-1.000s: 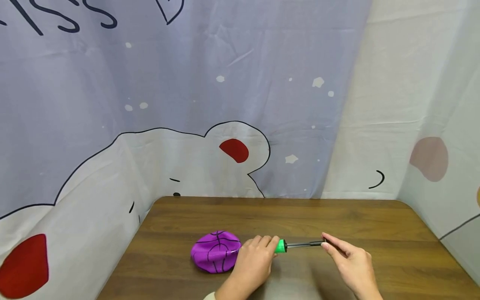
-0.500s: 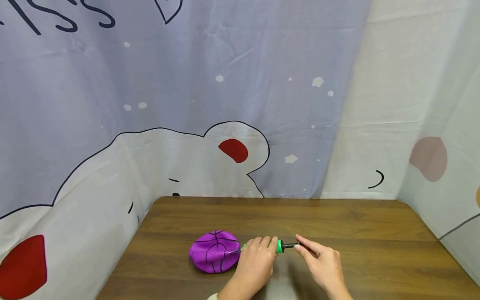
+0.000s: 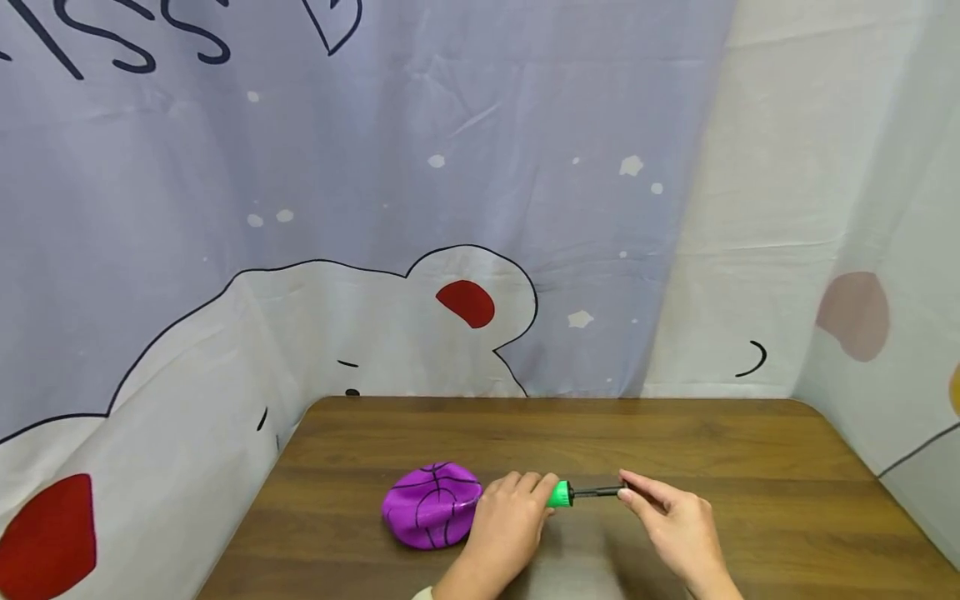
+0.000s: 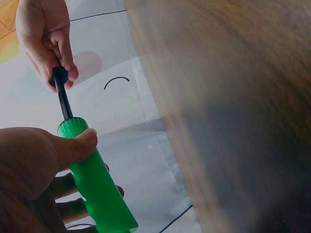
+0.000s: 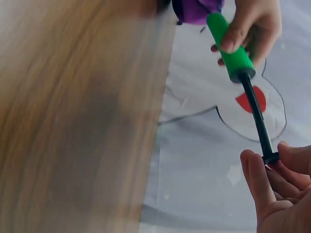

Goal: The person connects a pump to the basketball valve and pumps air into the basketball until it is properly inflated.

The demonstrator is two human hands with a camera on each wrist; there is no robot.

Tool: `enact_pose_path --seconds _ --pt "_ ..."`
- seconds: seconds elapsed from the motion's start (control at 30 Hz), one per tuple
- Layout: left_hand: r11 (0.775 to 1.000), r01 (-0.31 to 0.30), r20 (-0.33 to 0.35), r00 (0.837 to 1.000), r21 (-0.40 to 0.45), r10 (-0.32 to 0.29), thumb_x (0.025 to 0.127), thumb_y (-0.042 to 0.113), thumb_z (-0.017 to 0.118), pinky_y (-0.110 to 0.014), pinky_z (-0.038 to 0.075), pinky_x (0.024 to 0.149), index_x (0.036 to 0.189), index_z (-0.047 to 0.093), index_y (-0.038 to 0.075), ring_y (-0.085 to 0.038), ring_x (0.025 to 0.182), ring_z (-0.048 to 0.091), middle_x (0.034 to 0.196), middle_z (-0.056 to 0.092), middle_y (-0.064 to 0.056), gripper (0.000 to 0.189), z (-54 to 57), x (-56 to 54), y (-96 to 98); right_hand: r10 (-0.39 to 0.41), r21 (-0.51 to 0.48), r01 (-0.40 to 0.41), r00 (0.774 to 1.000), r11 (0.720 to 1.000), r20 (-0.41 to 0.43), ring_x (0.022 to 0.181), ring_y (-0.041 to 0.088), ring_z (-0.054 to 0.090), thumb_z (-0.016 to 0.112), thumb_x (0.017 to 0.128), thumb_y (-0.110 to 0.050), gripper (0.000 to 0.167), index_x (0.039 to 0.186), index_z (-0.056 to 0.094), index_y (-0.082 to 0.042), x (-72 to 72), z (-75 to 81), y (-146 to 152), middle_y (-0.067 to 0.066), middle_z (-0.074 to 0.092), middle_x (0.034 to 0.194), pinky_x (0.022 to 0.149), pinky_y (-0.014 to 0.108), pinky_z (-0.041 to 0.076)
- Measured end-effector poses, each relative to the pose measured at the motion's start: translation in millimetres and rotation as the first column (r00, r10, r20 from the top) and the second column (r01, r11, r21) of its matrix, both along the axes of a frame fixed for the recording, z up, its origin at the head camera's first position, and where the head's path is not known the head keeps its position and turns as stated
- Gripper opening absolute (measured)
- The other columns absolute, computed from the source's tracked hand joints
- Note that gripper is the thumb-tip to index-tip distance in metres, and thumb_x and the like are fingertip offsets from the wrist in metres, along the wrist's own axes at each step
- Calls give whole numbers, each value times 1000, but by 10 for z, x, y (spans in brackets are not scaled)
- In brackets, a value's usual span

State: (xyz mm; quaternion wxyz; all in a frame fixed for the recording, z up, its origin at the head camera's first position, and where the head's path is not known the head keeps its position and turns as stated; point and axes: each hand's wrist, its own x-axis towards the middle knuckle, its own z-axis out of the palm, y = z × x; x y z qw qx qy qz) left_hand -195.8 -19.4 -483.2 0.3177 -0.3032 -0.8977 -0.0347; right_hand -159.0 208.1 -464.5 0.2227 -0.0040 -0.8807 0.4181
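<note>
A purple ball (image 3: 431, 508) with black basketball lines lies sagging and dented on the wooden table. To its right my left hand (image 3: 504, 525) grips the green barrel of a hand pump (image 4: 99, 187), thumb along one side and fingers curled round the other. The pump lies level, its near end towards the ball; my left hand hides where the two meet in the head view. From the barrel's other end sticks a dark plunger rod (image 5: 256, 114), partly drawn out. My right hand (image 3: 678, 529) pinches the small black handle (image 5: 270, 158) at the rod's tip between thumb and fingers.
The brown wooden table (image 3: 787, 467) reaches back to a hanging cloth (image 3: 360, 183) printed with bears and stars. More cloth (image 3: 885, 250) hangs along the right side, and the left side is draped too.
My right hand first pushed the plunger left into the barrel, then drew it partway back out to the right. My left hand and the ball have stayed nearly in place.
</note>
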Motion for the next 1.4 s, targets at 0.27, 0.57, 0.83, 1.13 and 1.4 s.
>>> enact_pose_path --seconds 0.27,0.57,0.83,1.13,1.4 --pt "1000 1 -5 1000 -8 -1 76 36 85 -28 57 69 115 67 19 -12 82 66 98 71 6 46 -21 21 -28 -68 49 66 997 997 33 91 -5 65 77 90 -31 24 113 79 -21 91 62 236 -3 78 103 72 4 47" --pt "999 35 -96 995 -39 -38 74 32 87 -29 59 74 115 74 12 -15 83 69 99 75 0 47 4 58 29 83 -24 -86 988 996 -131 83 -5 68 82 83 -10 24 107 80 -11 12 -88 -180 3 78 96 65 8 53" --pt "998 66 -98 993 2 -65 74 32 87 -27 58 72 111 75 15 -12 82 69 97 74 3 42 5 40 25 150 -134 -162 984 978 -97 83 1 71 82 83 -9 24 107 80 -9 -20 -110 -373 5 78 96 66 13 57" --pt "997 77 -21 997 31 -76 78 37 84 -24 57 74 115 69 23 -9 85 66 101 72 9 43 10 -2 -18 3 -35 -1 998 999 55 87 -6 68 78 90 -28 25 113 79 -20 99 55 88 0 78 102 71 7 51" --pt "997 71 -9 997 32 -71 78 36 84 -25 56 71 113 68 22 -10 84 65 100 71 9 41 4 3 -45 -58 28 55 992 998 112 88 -7 67 74 92 -41 30 117 77 -25 186 119 324 -4 77 108 72 8 49"
